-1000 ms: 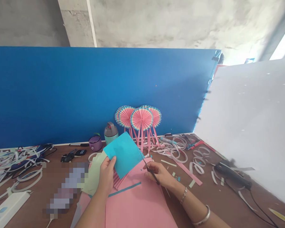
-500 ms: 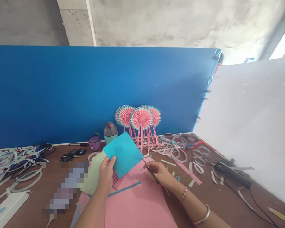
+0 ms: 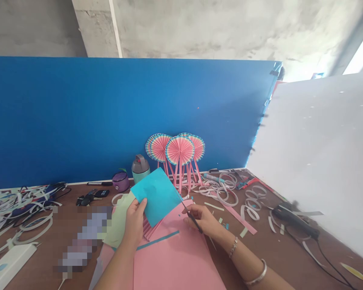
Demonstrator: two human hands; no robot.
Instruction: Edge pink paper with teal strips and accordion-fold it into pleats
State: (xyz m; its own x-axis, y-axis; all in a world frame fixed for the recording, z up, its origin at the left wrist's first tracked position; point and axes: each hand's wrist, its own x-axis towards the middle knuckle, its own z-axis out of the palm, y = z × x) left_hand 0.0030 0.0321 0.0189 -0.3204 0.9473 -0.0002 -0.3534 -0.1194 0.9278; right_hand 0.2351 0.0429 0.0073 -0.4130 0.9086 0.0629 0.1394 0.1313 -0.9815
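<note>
My left hand (image 3: pixel 135 217) is closed on the lower left side of a bright blue sheet of paper (image 3: pixel 159 195), thumb on top. The sheet is tilted, one corner pointing up. In my right hand (image 3: pixel 201 217) is a pair of dark scissors (image 3: pixel 194 221); their tips touch the sheet's right corner. How far apart the blades are I cannot tell. Beneath both hands lies a large pink sheet (image 3: pixel 175 262) with a narrow blue paper strip (image 3: pixel 159 240) on it. Pleated pink paper (image 3: pixel 149 229) shows partly below the blue sheet, and pale green paper (image 3: pixel 116 223) sticks out at the left.
Several round pink paper fans (image 3: pixel 180 150) stand against the blue partition (image 3: pixel 93 112). Beside them are a flask (image 3: pixel 140 167) and a purple pot (image 3: pixel 120 181). Curled white strips (image 3: pixel 228 195) and a black glue gun (image 3: pixel 296 221) lie right; a power strip (image 3: pixel 10 264) lies left.
</note>
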